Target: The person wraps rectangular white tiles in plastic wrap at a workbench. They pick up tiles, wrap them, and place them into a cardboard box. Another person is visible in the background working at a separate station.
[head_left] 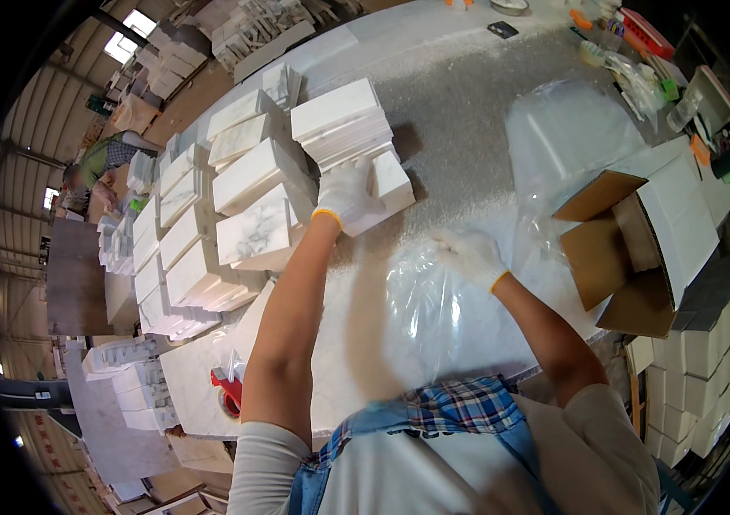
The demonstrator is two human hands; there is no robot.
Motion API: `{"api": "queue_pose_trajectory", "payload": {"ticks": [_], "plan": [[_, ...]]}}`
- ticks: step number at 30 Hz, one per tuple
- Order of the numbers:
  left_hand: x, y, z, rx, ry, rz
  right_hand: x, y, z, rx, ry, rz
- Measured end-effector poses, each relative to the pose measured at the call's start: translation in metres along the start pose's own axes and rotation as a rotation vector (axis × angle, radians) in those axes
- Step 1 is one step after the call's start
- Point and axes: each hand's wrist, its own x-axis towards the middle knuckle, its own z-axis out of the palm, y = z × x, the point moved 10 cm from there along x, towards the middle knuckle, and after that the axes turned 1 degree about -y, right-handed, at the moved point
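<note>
My left hand [349,196], in a white glove with a yellow cuff, lies with fingers spread on a short stack of white marble tiles [392,182]. A taller stack of the same tiles [341,120] stands right behind it. My right hand [473,257], gloved the same way, is at the upper edge of a clear plastic bag [427,302] that lies flat in front of me. Its fingers are bent together at the bag's edge; the fingertips are partly hard to make out.
Rows of grey-veined marble tile stacks [255,233] fill the table's left side. A red tape dispenser [226,393] lies near the front edge. To the right are more clear plastic bags [567,129] and an open cardboard box [683,227]. A person [112,159] works at far left.
</note>
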Motion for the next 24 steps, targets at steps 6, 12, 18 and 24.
{"api": "queue_pose_trajectory", "payload": {"ticks": [6,12,18,24], "plan": [[-0.002,-0.008,-0.008,-0.067,0.120,-0.011,-0.001,-0.006,-0.006,0.021,0.038,-0.014],[-0.045,0.030,-0.045,0.007,0.368,0.134,0.001,-0.001,0.002,0.024,-0.015,0.037],[-0.138,0.102,0.011,-0.009,0.004,0.336,0.001,0.017,0.012,0.130,0.006,0.049],[-0.180,0.140,0.077,-0.067,-0.037,0.316,0.002,0.005,0.003,0.018,-0.080,0.115]]}}
